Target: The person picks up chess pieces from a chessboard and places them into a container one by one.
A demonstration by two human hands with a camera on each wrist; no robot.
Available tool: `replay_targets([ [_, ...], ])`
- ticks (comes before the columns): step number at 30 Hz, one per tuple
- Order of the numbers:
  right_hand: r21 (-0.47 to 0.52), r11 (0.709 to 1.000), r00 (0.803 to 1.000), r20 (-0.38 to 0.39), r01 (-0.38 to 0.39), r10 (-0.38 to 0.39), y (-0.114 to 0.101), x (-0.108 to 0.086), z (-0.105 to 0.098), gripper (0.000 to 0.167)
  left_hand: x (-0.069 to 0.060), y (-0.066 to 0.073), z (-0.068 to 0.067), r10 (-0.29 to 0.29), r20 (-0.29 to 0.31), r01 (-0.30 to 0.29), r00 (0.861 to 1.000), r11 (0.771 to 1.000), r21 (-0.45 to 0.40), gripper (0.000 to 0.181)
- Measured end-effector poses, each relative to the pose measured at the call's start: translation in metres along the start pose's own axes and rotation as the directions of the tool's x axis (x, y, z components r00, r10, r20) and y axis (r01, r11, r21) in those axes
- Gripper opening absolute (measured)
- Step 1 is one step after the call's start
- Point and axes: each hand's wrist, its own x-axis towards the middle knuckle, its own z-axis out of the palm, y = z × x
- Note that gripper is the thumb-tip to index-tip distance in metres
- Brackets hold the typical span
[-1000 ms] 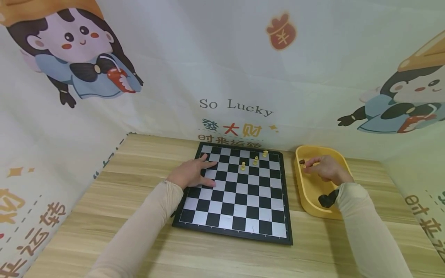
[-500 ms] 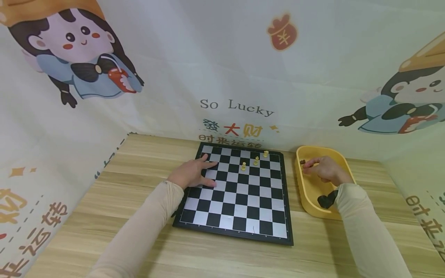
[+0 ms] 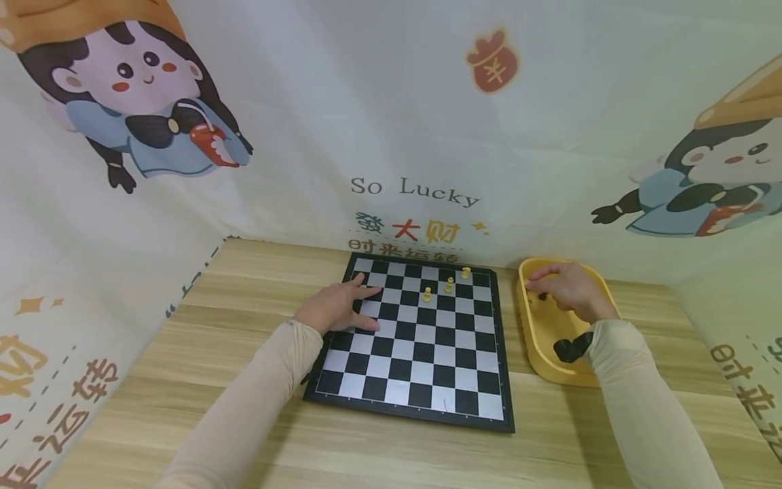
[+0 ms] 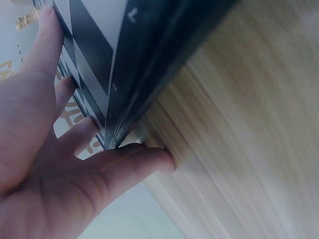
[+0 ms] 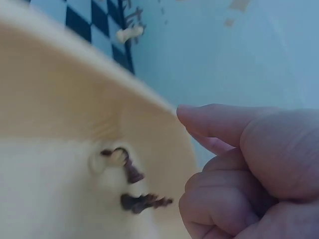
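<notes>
My left hand (image 3: 332,305) rests at the left side of a black-and-white chessboard (image 3: 400,367), fingers spread over the squares. In the left wrist view, the left thumb (image 4: 139,167) lies by the board's corner. Three pale yellow chess pieces, including one pawn-like piece (image 3: 427,294), stand near the board's far side. My right hand (image 3: 571,291) hovers over the far end of a yellow tray (image 3: 534,346). Its thumb and index finger are extended, the others curled, with no piece visible between them. Dark chess pieces (image 5: 142,202) lie in the tray, near a small pale object (image 5: 117,157).
The board and tray sit on a light wooden table (image 3: 244,299). A white printed cloth (image 3: 293,136) hangs behind and at the sides. A black object (image 3: 572,348) shows by the right wrist. The tray's raised wall (image 5: 60,64) stands between hand and board.
My right hand has lifted slightly from the tray's far-left corner, and more dark pieces show beneath it. A yellow piece seen at its fingertips earlier is no longer visible there. My left hand stays put.
</notes>
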Motion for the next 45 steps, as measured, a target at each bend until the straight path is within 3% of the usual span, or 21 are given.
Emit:
replay_targets([
  [6,0.077,0.996,0.999,-0.031,0.044,-0.041,-0.016,-0.007,0.001,0.040,0.001,-0.001,0.002,0.000,0.002,0.000,1.000,1.000,-0.004,0.085],
  [15,0.086,0.994,0.996,-0.074,0.062,-0.056,-0.037,-0.012,0.010,0.041,0.000,-0.003,0.003,-0.010,0.003,0.010,1.000,1.000,-0.008,0.085],
  [20,0.148,0.985,0.994,-0.076,0.089,-0.078,-0.047,-0.014,0.018,0.044,0.000,-0.003,0.004,-0.011,0.004,0.011,1.000,1.000,-0.006,0.085],
  [26,0.223,0.967,0.992,-0.056,0.122,-0.112,-0.058,-0.012,0.030,0.046,0.001,-0.003,0.004,-0.009,-0.001,0.009,1.000,1.000,-0.002,0.086],
  [31,0.229,0.962,0.986,-0.114,0.149,-0.126,-0.064,-0.004,0.043,0.041,0.002,-0.004,0.003,-0.016,-0.003,0.016,1.000,1.000,0.001,0.086],
  [45,0.313,0.945,0.983,-0.178,0.096,-0.041,-0.070,0.013,0.083,0.039,0.002,-0.002,0.003,-0.008,-0.002,0.008,1.000,1.000,0.000,0.087],
])
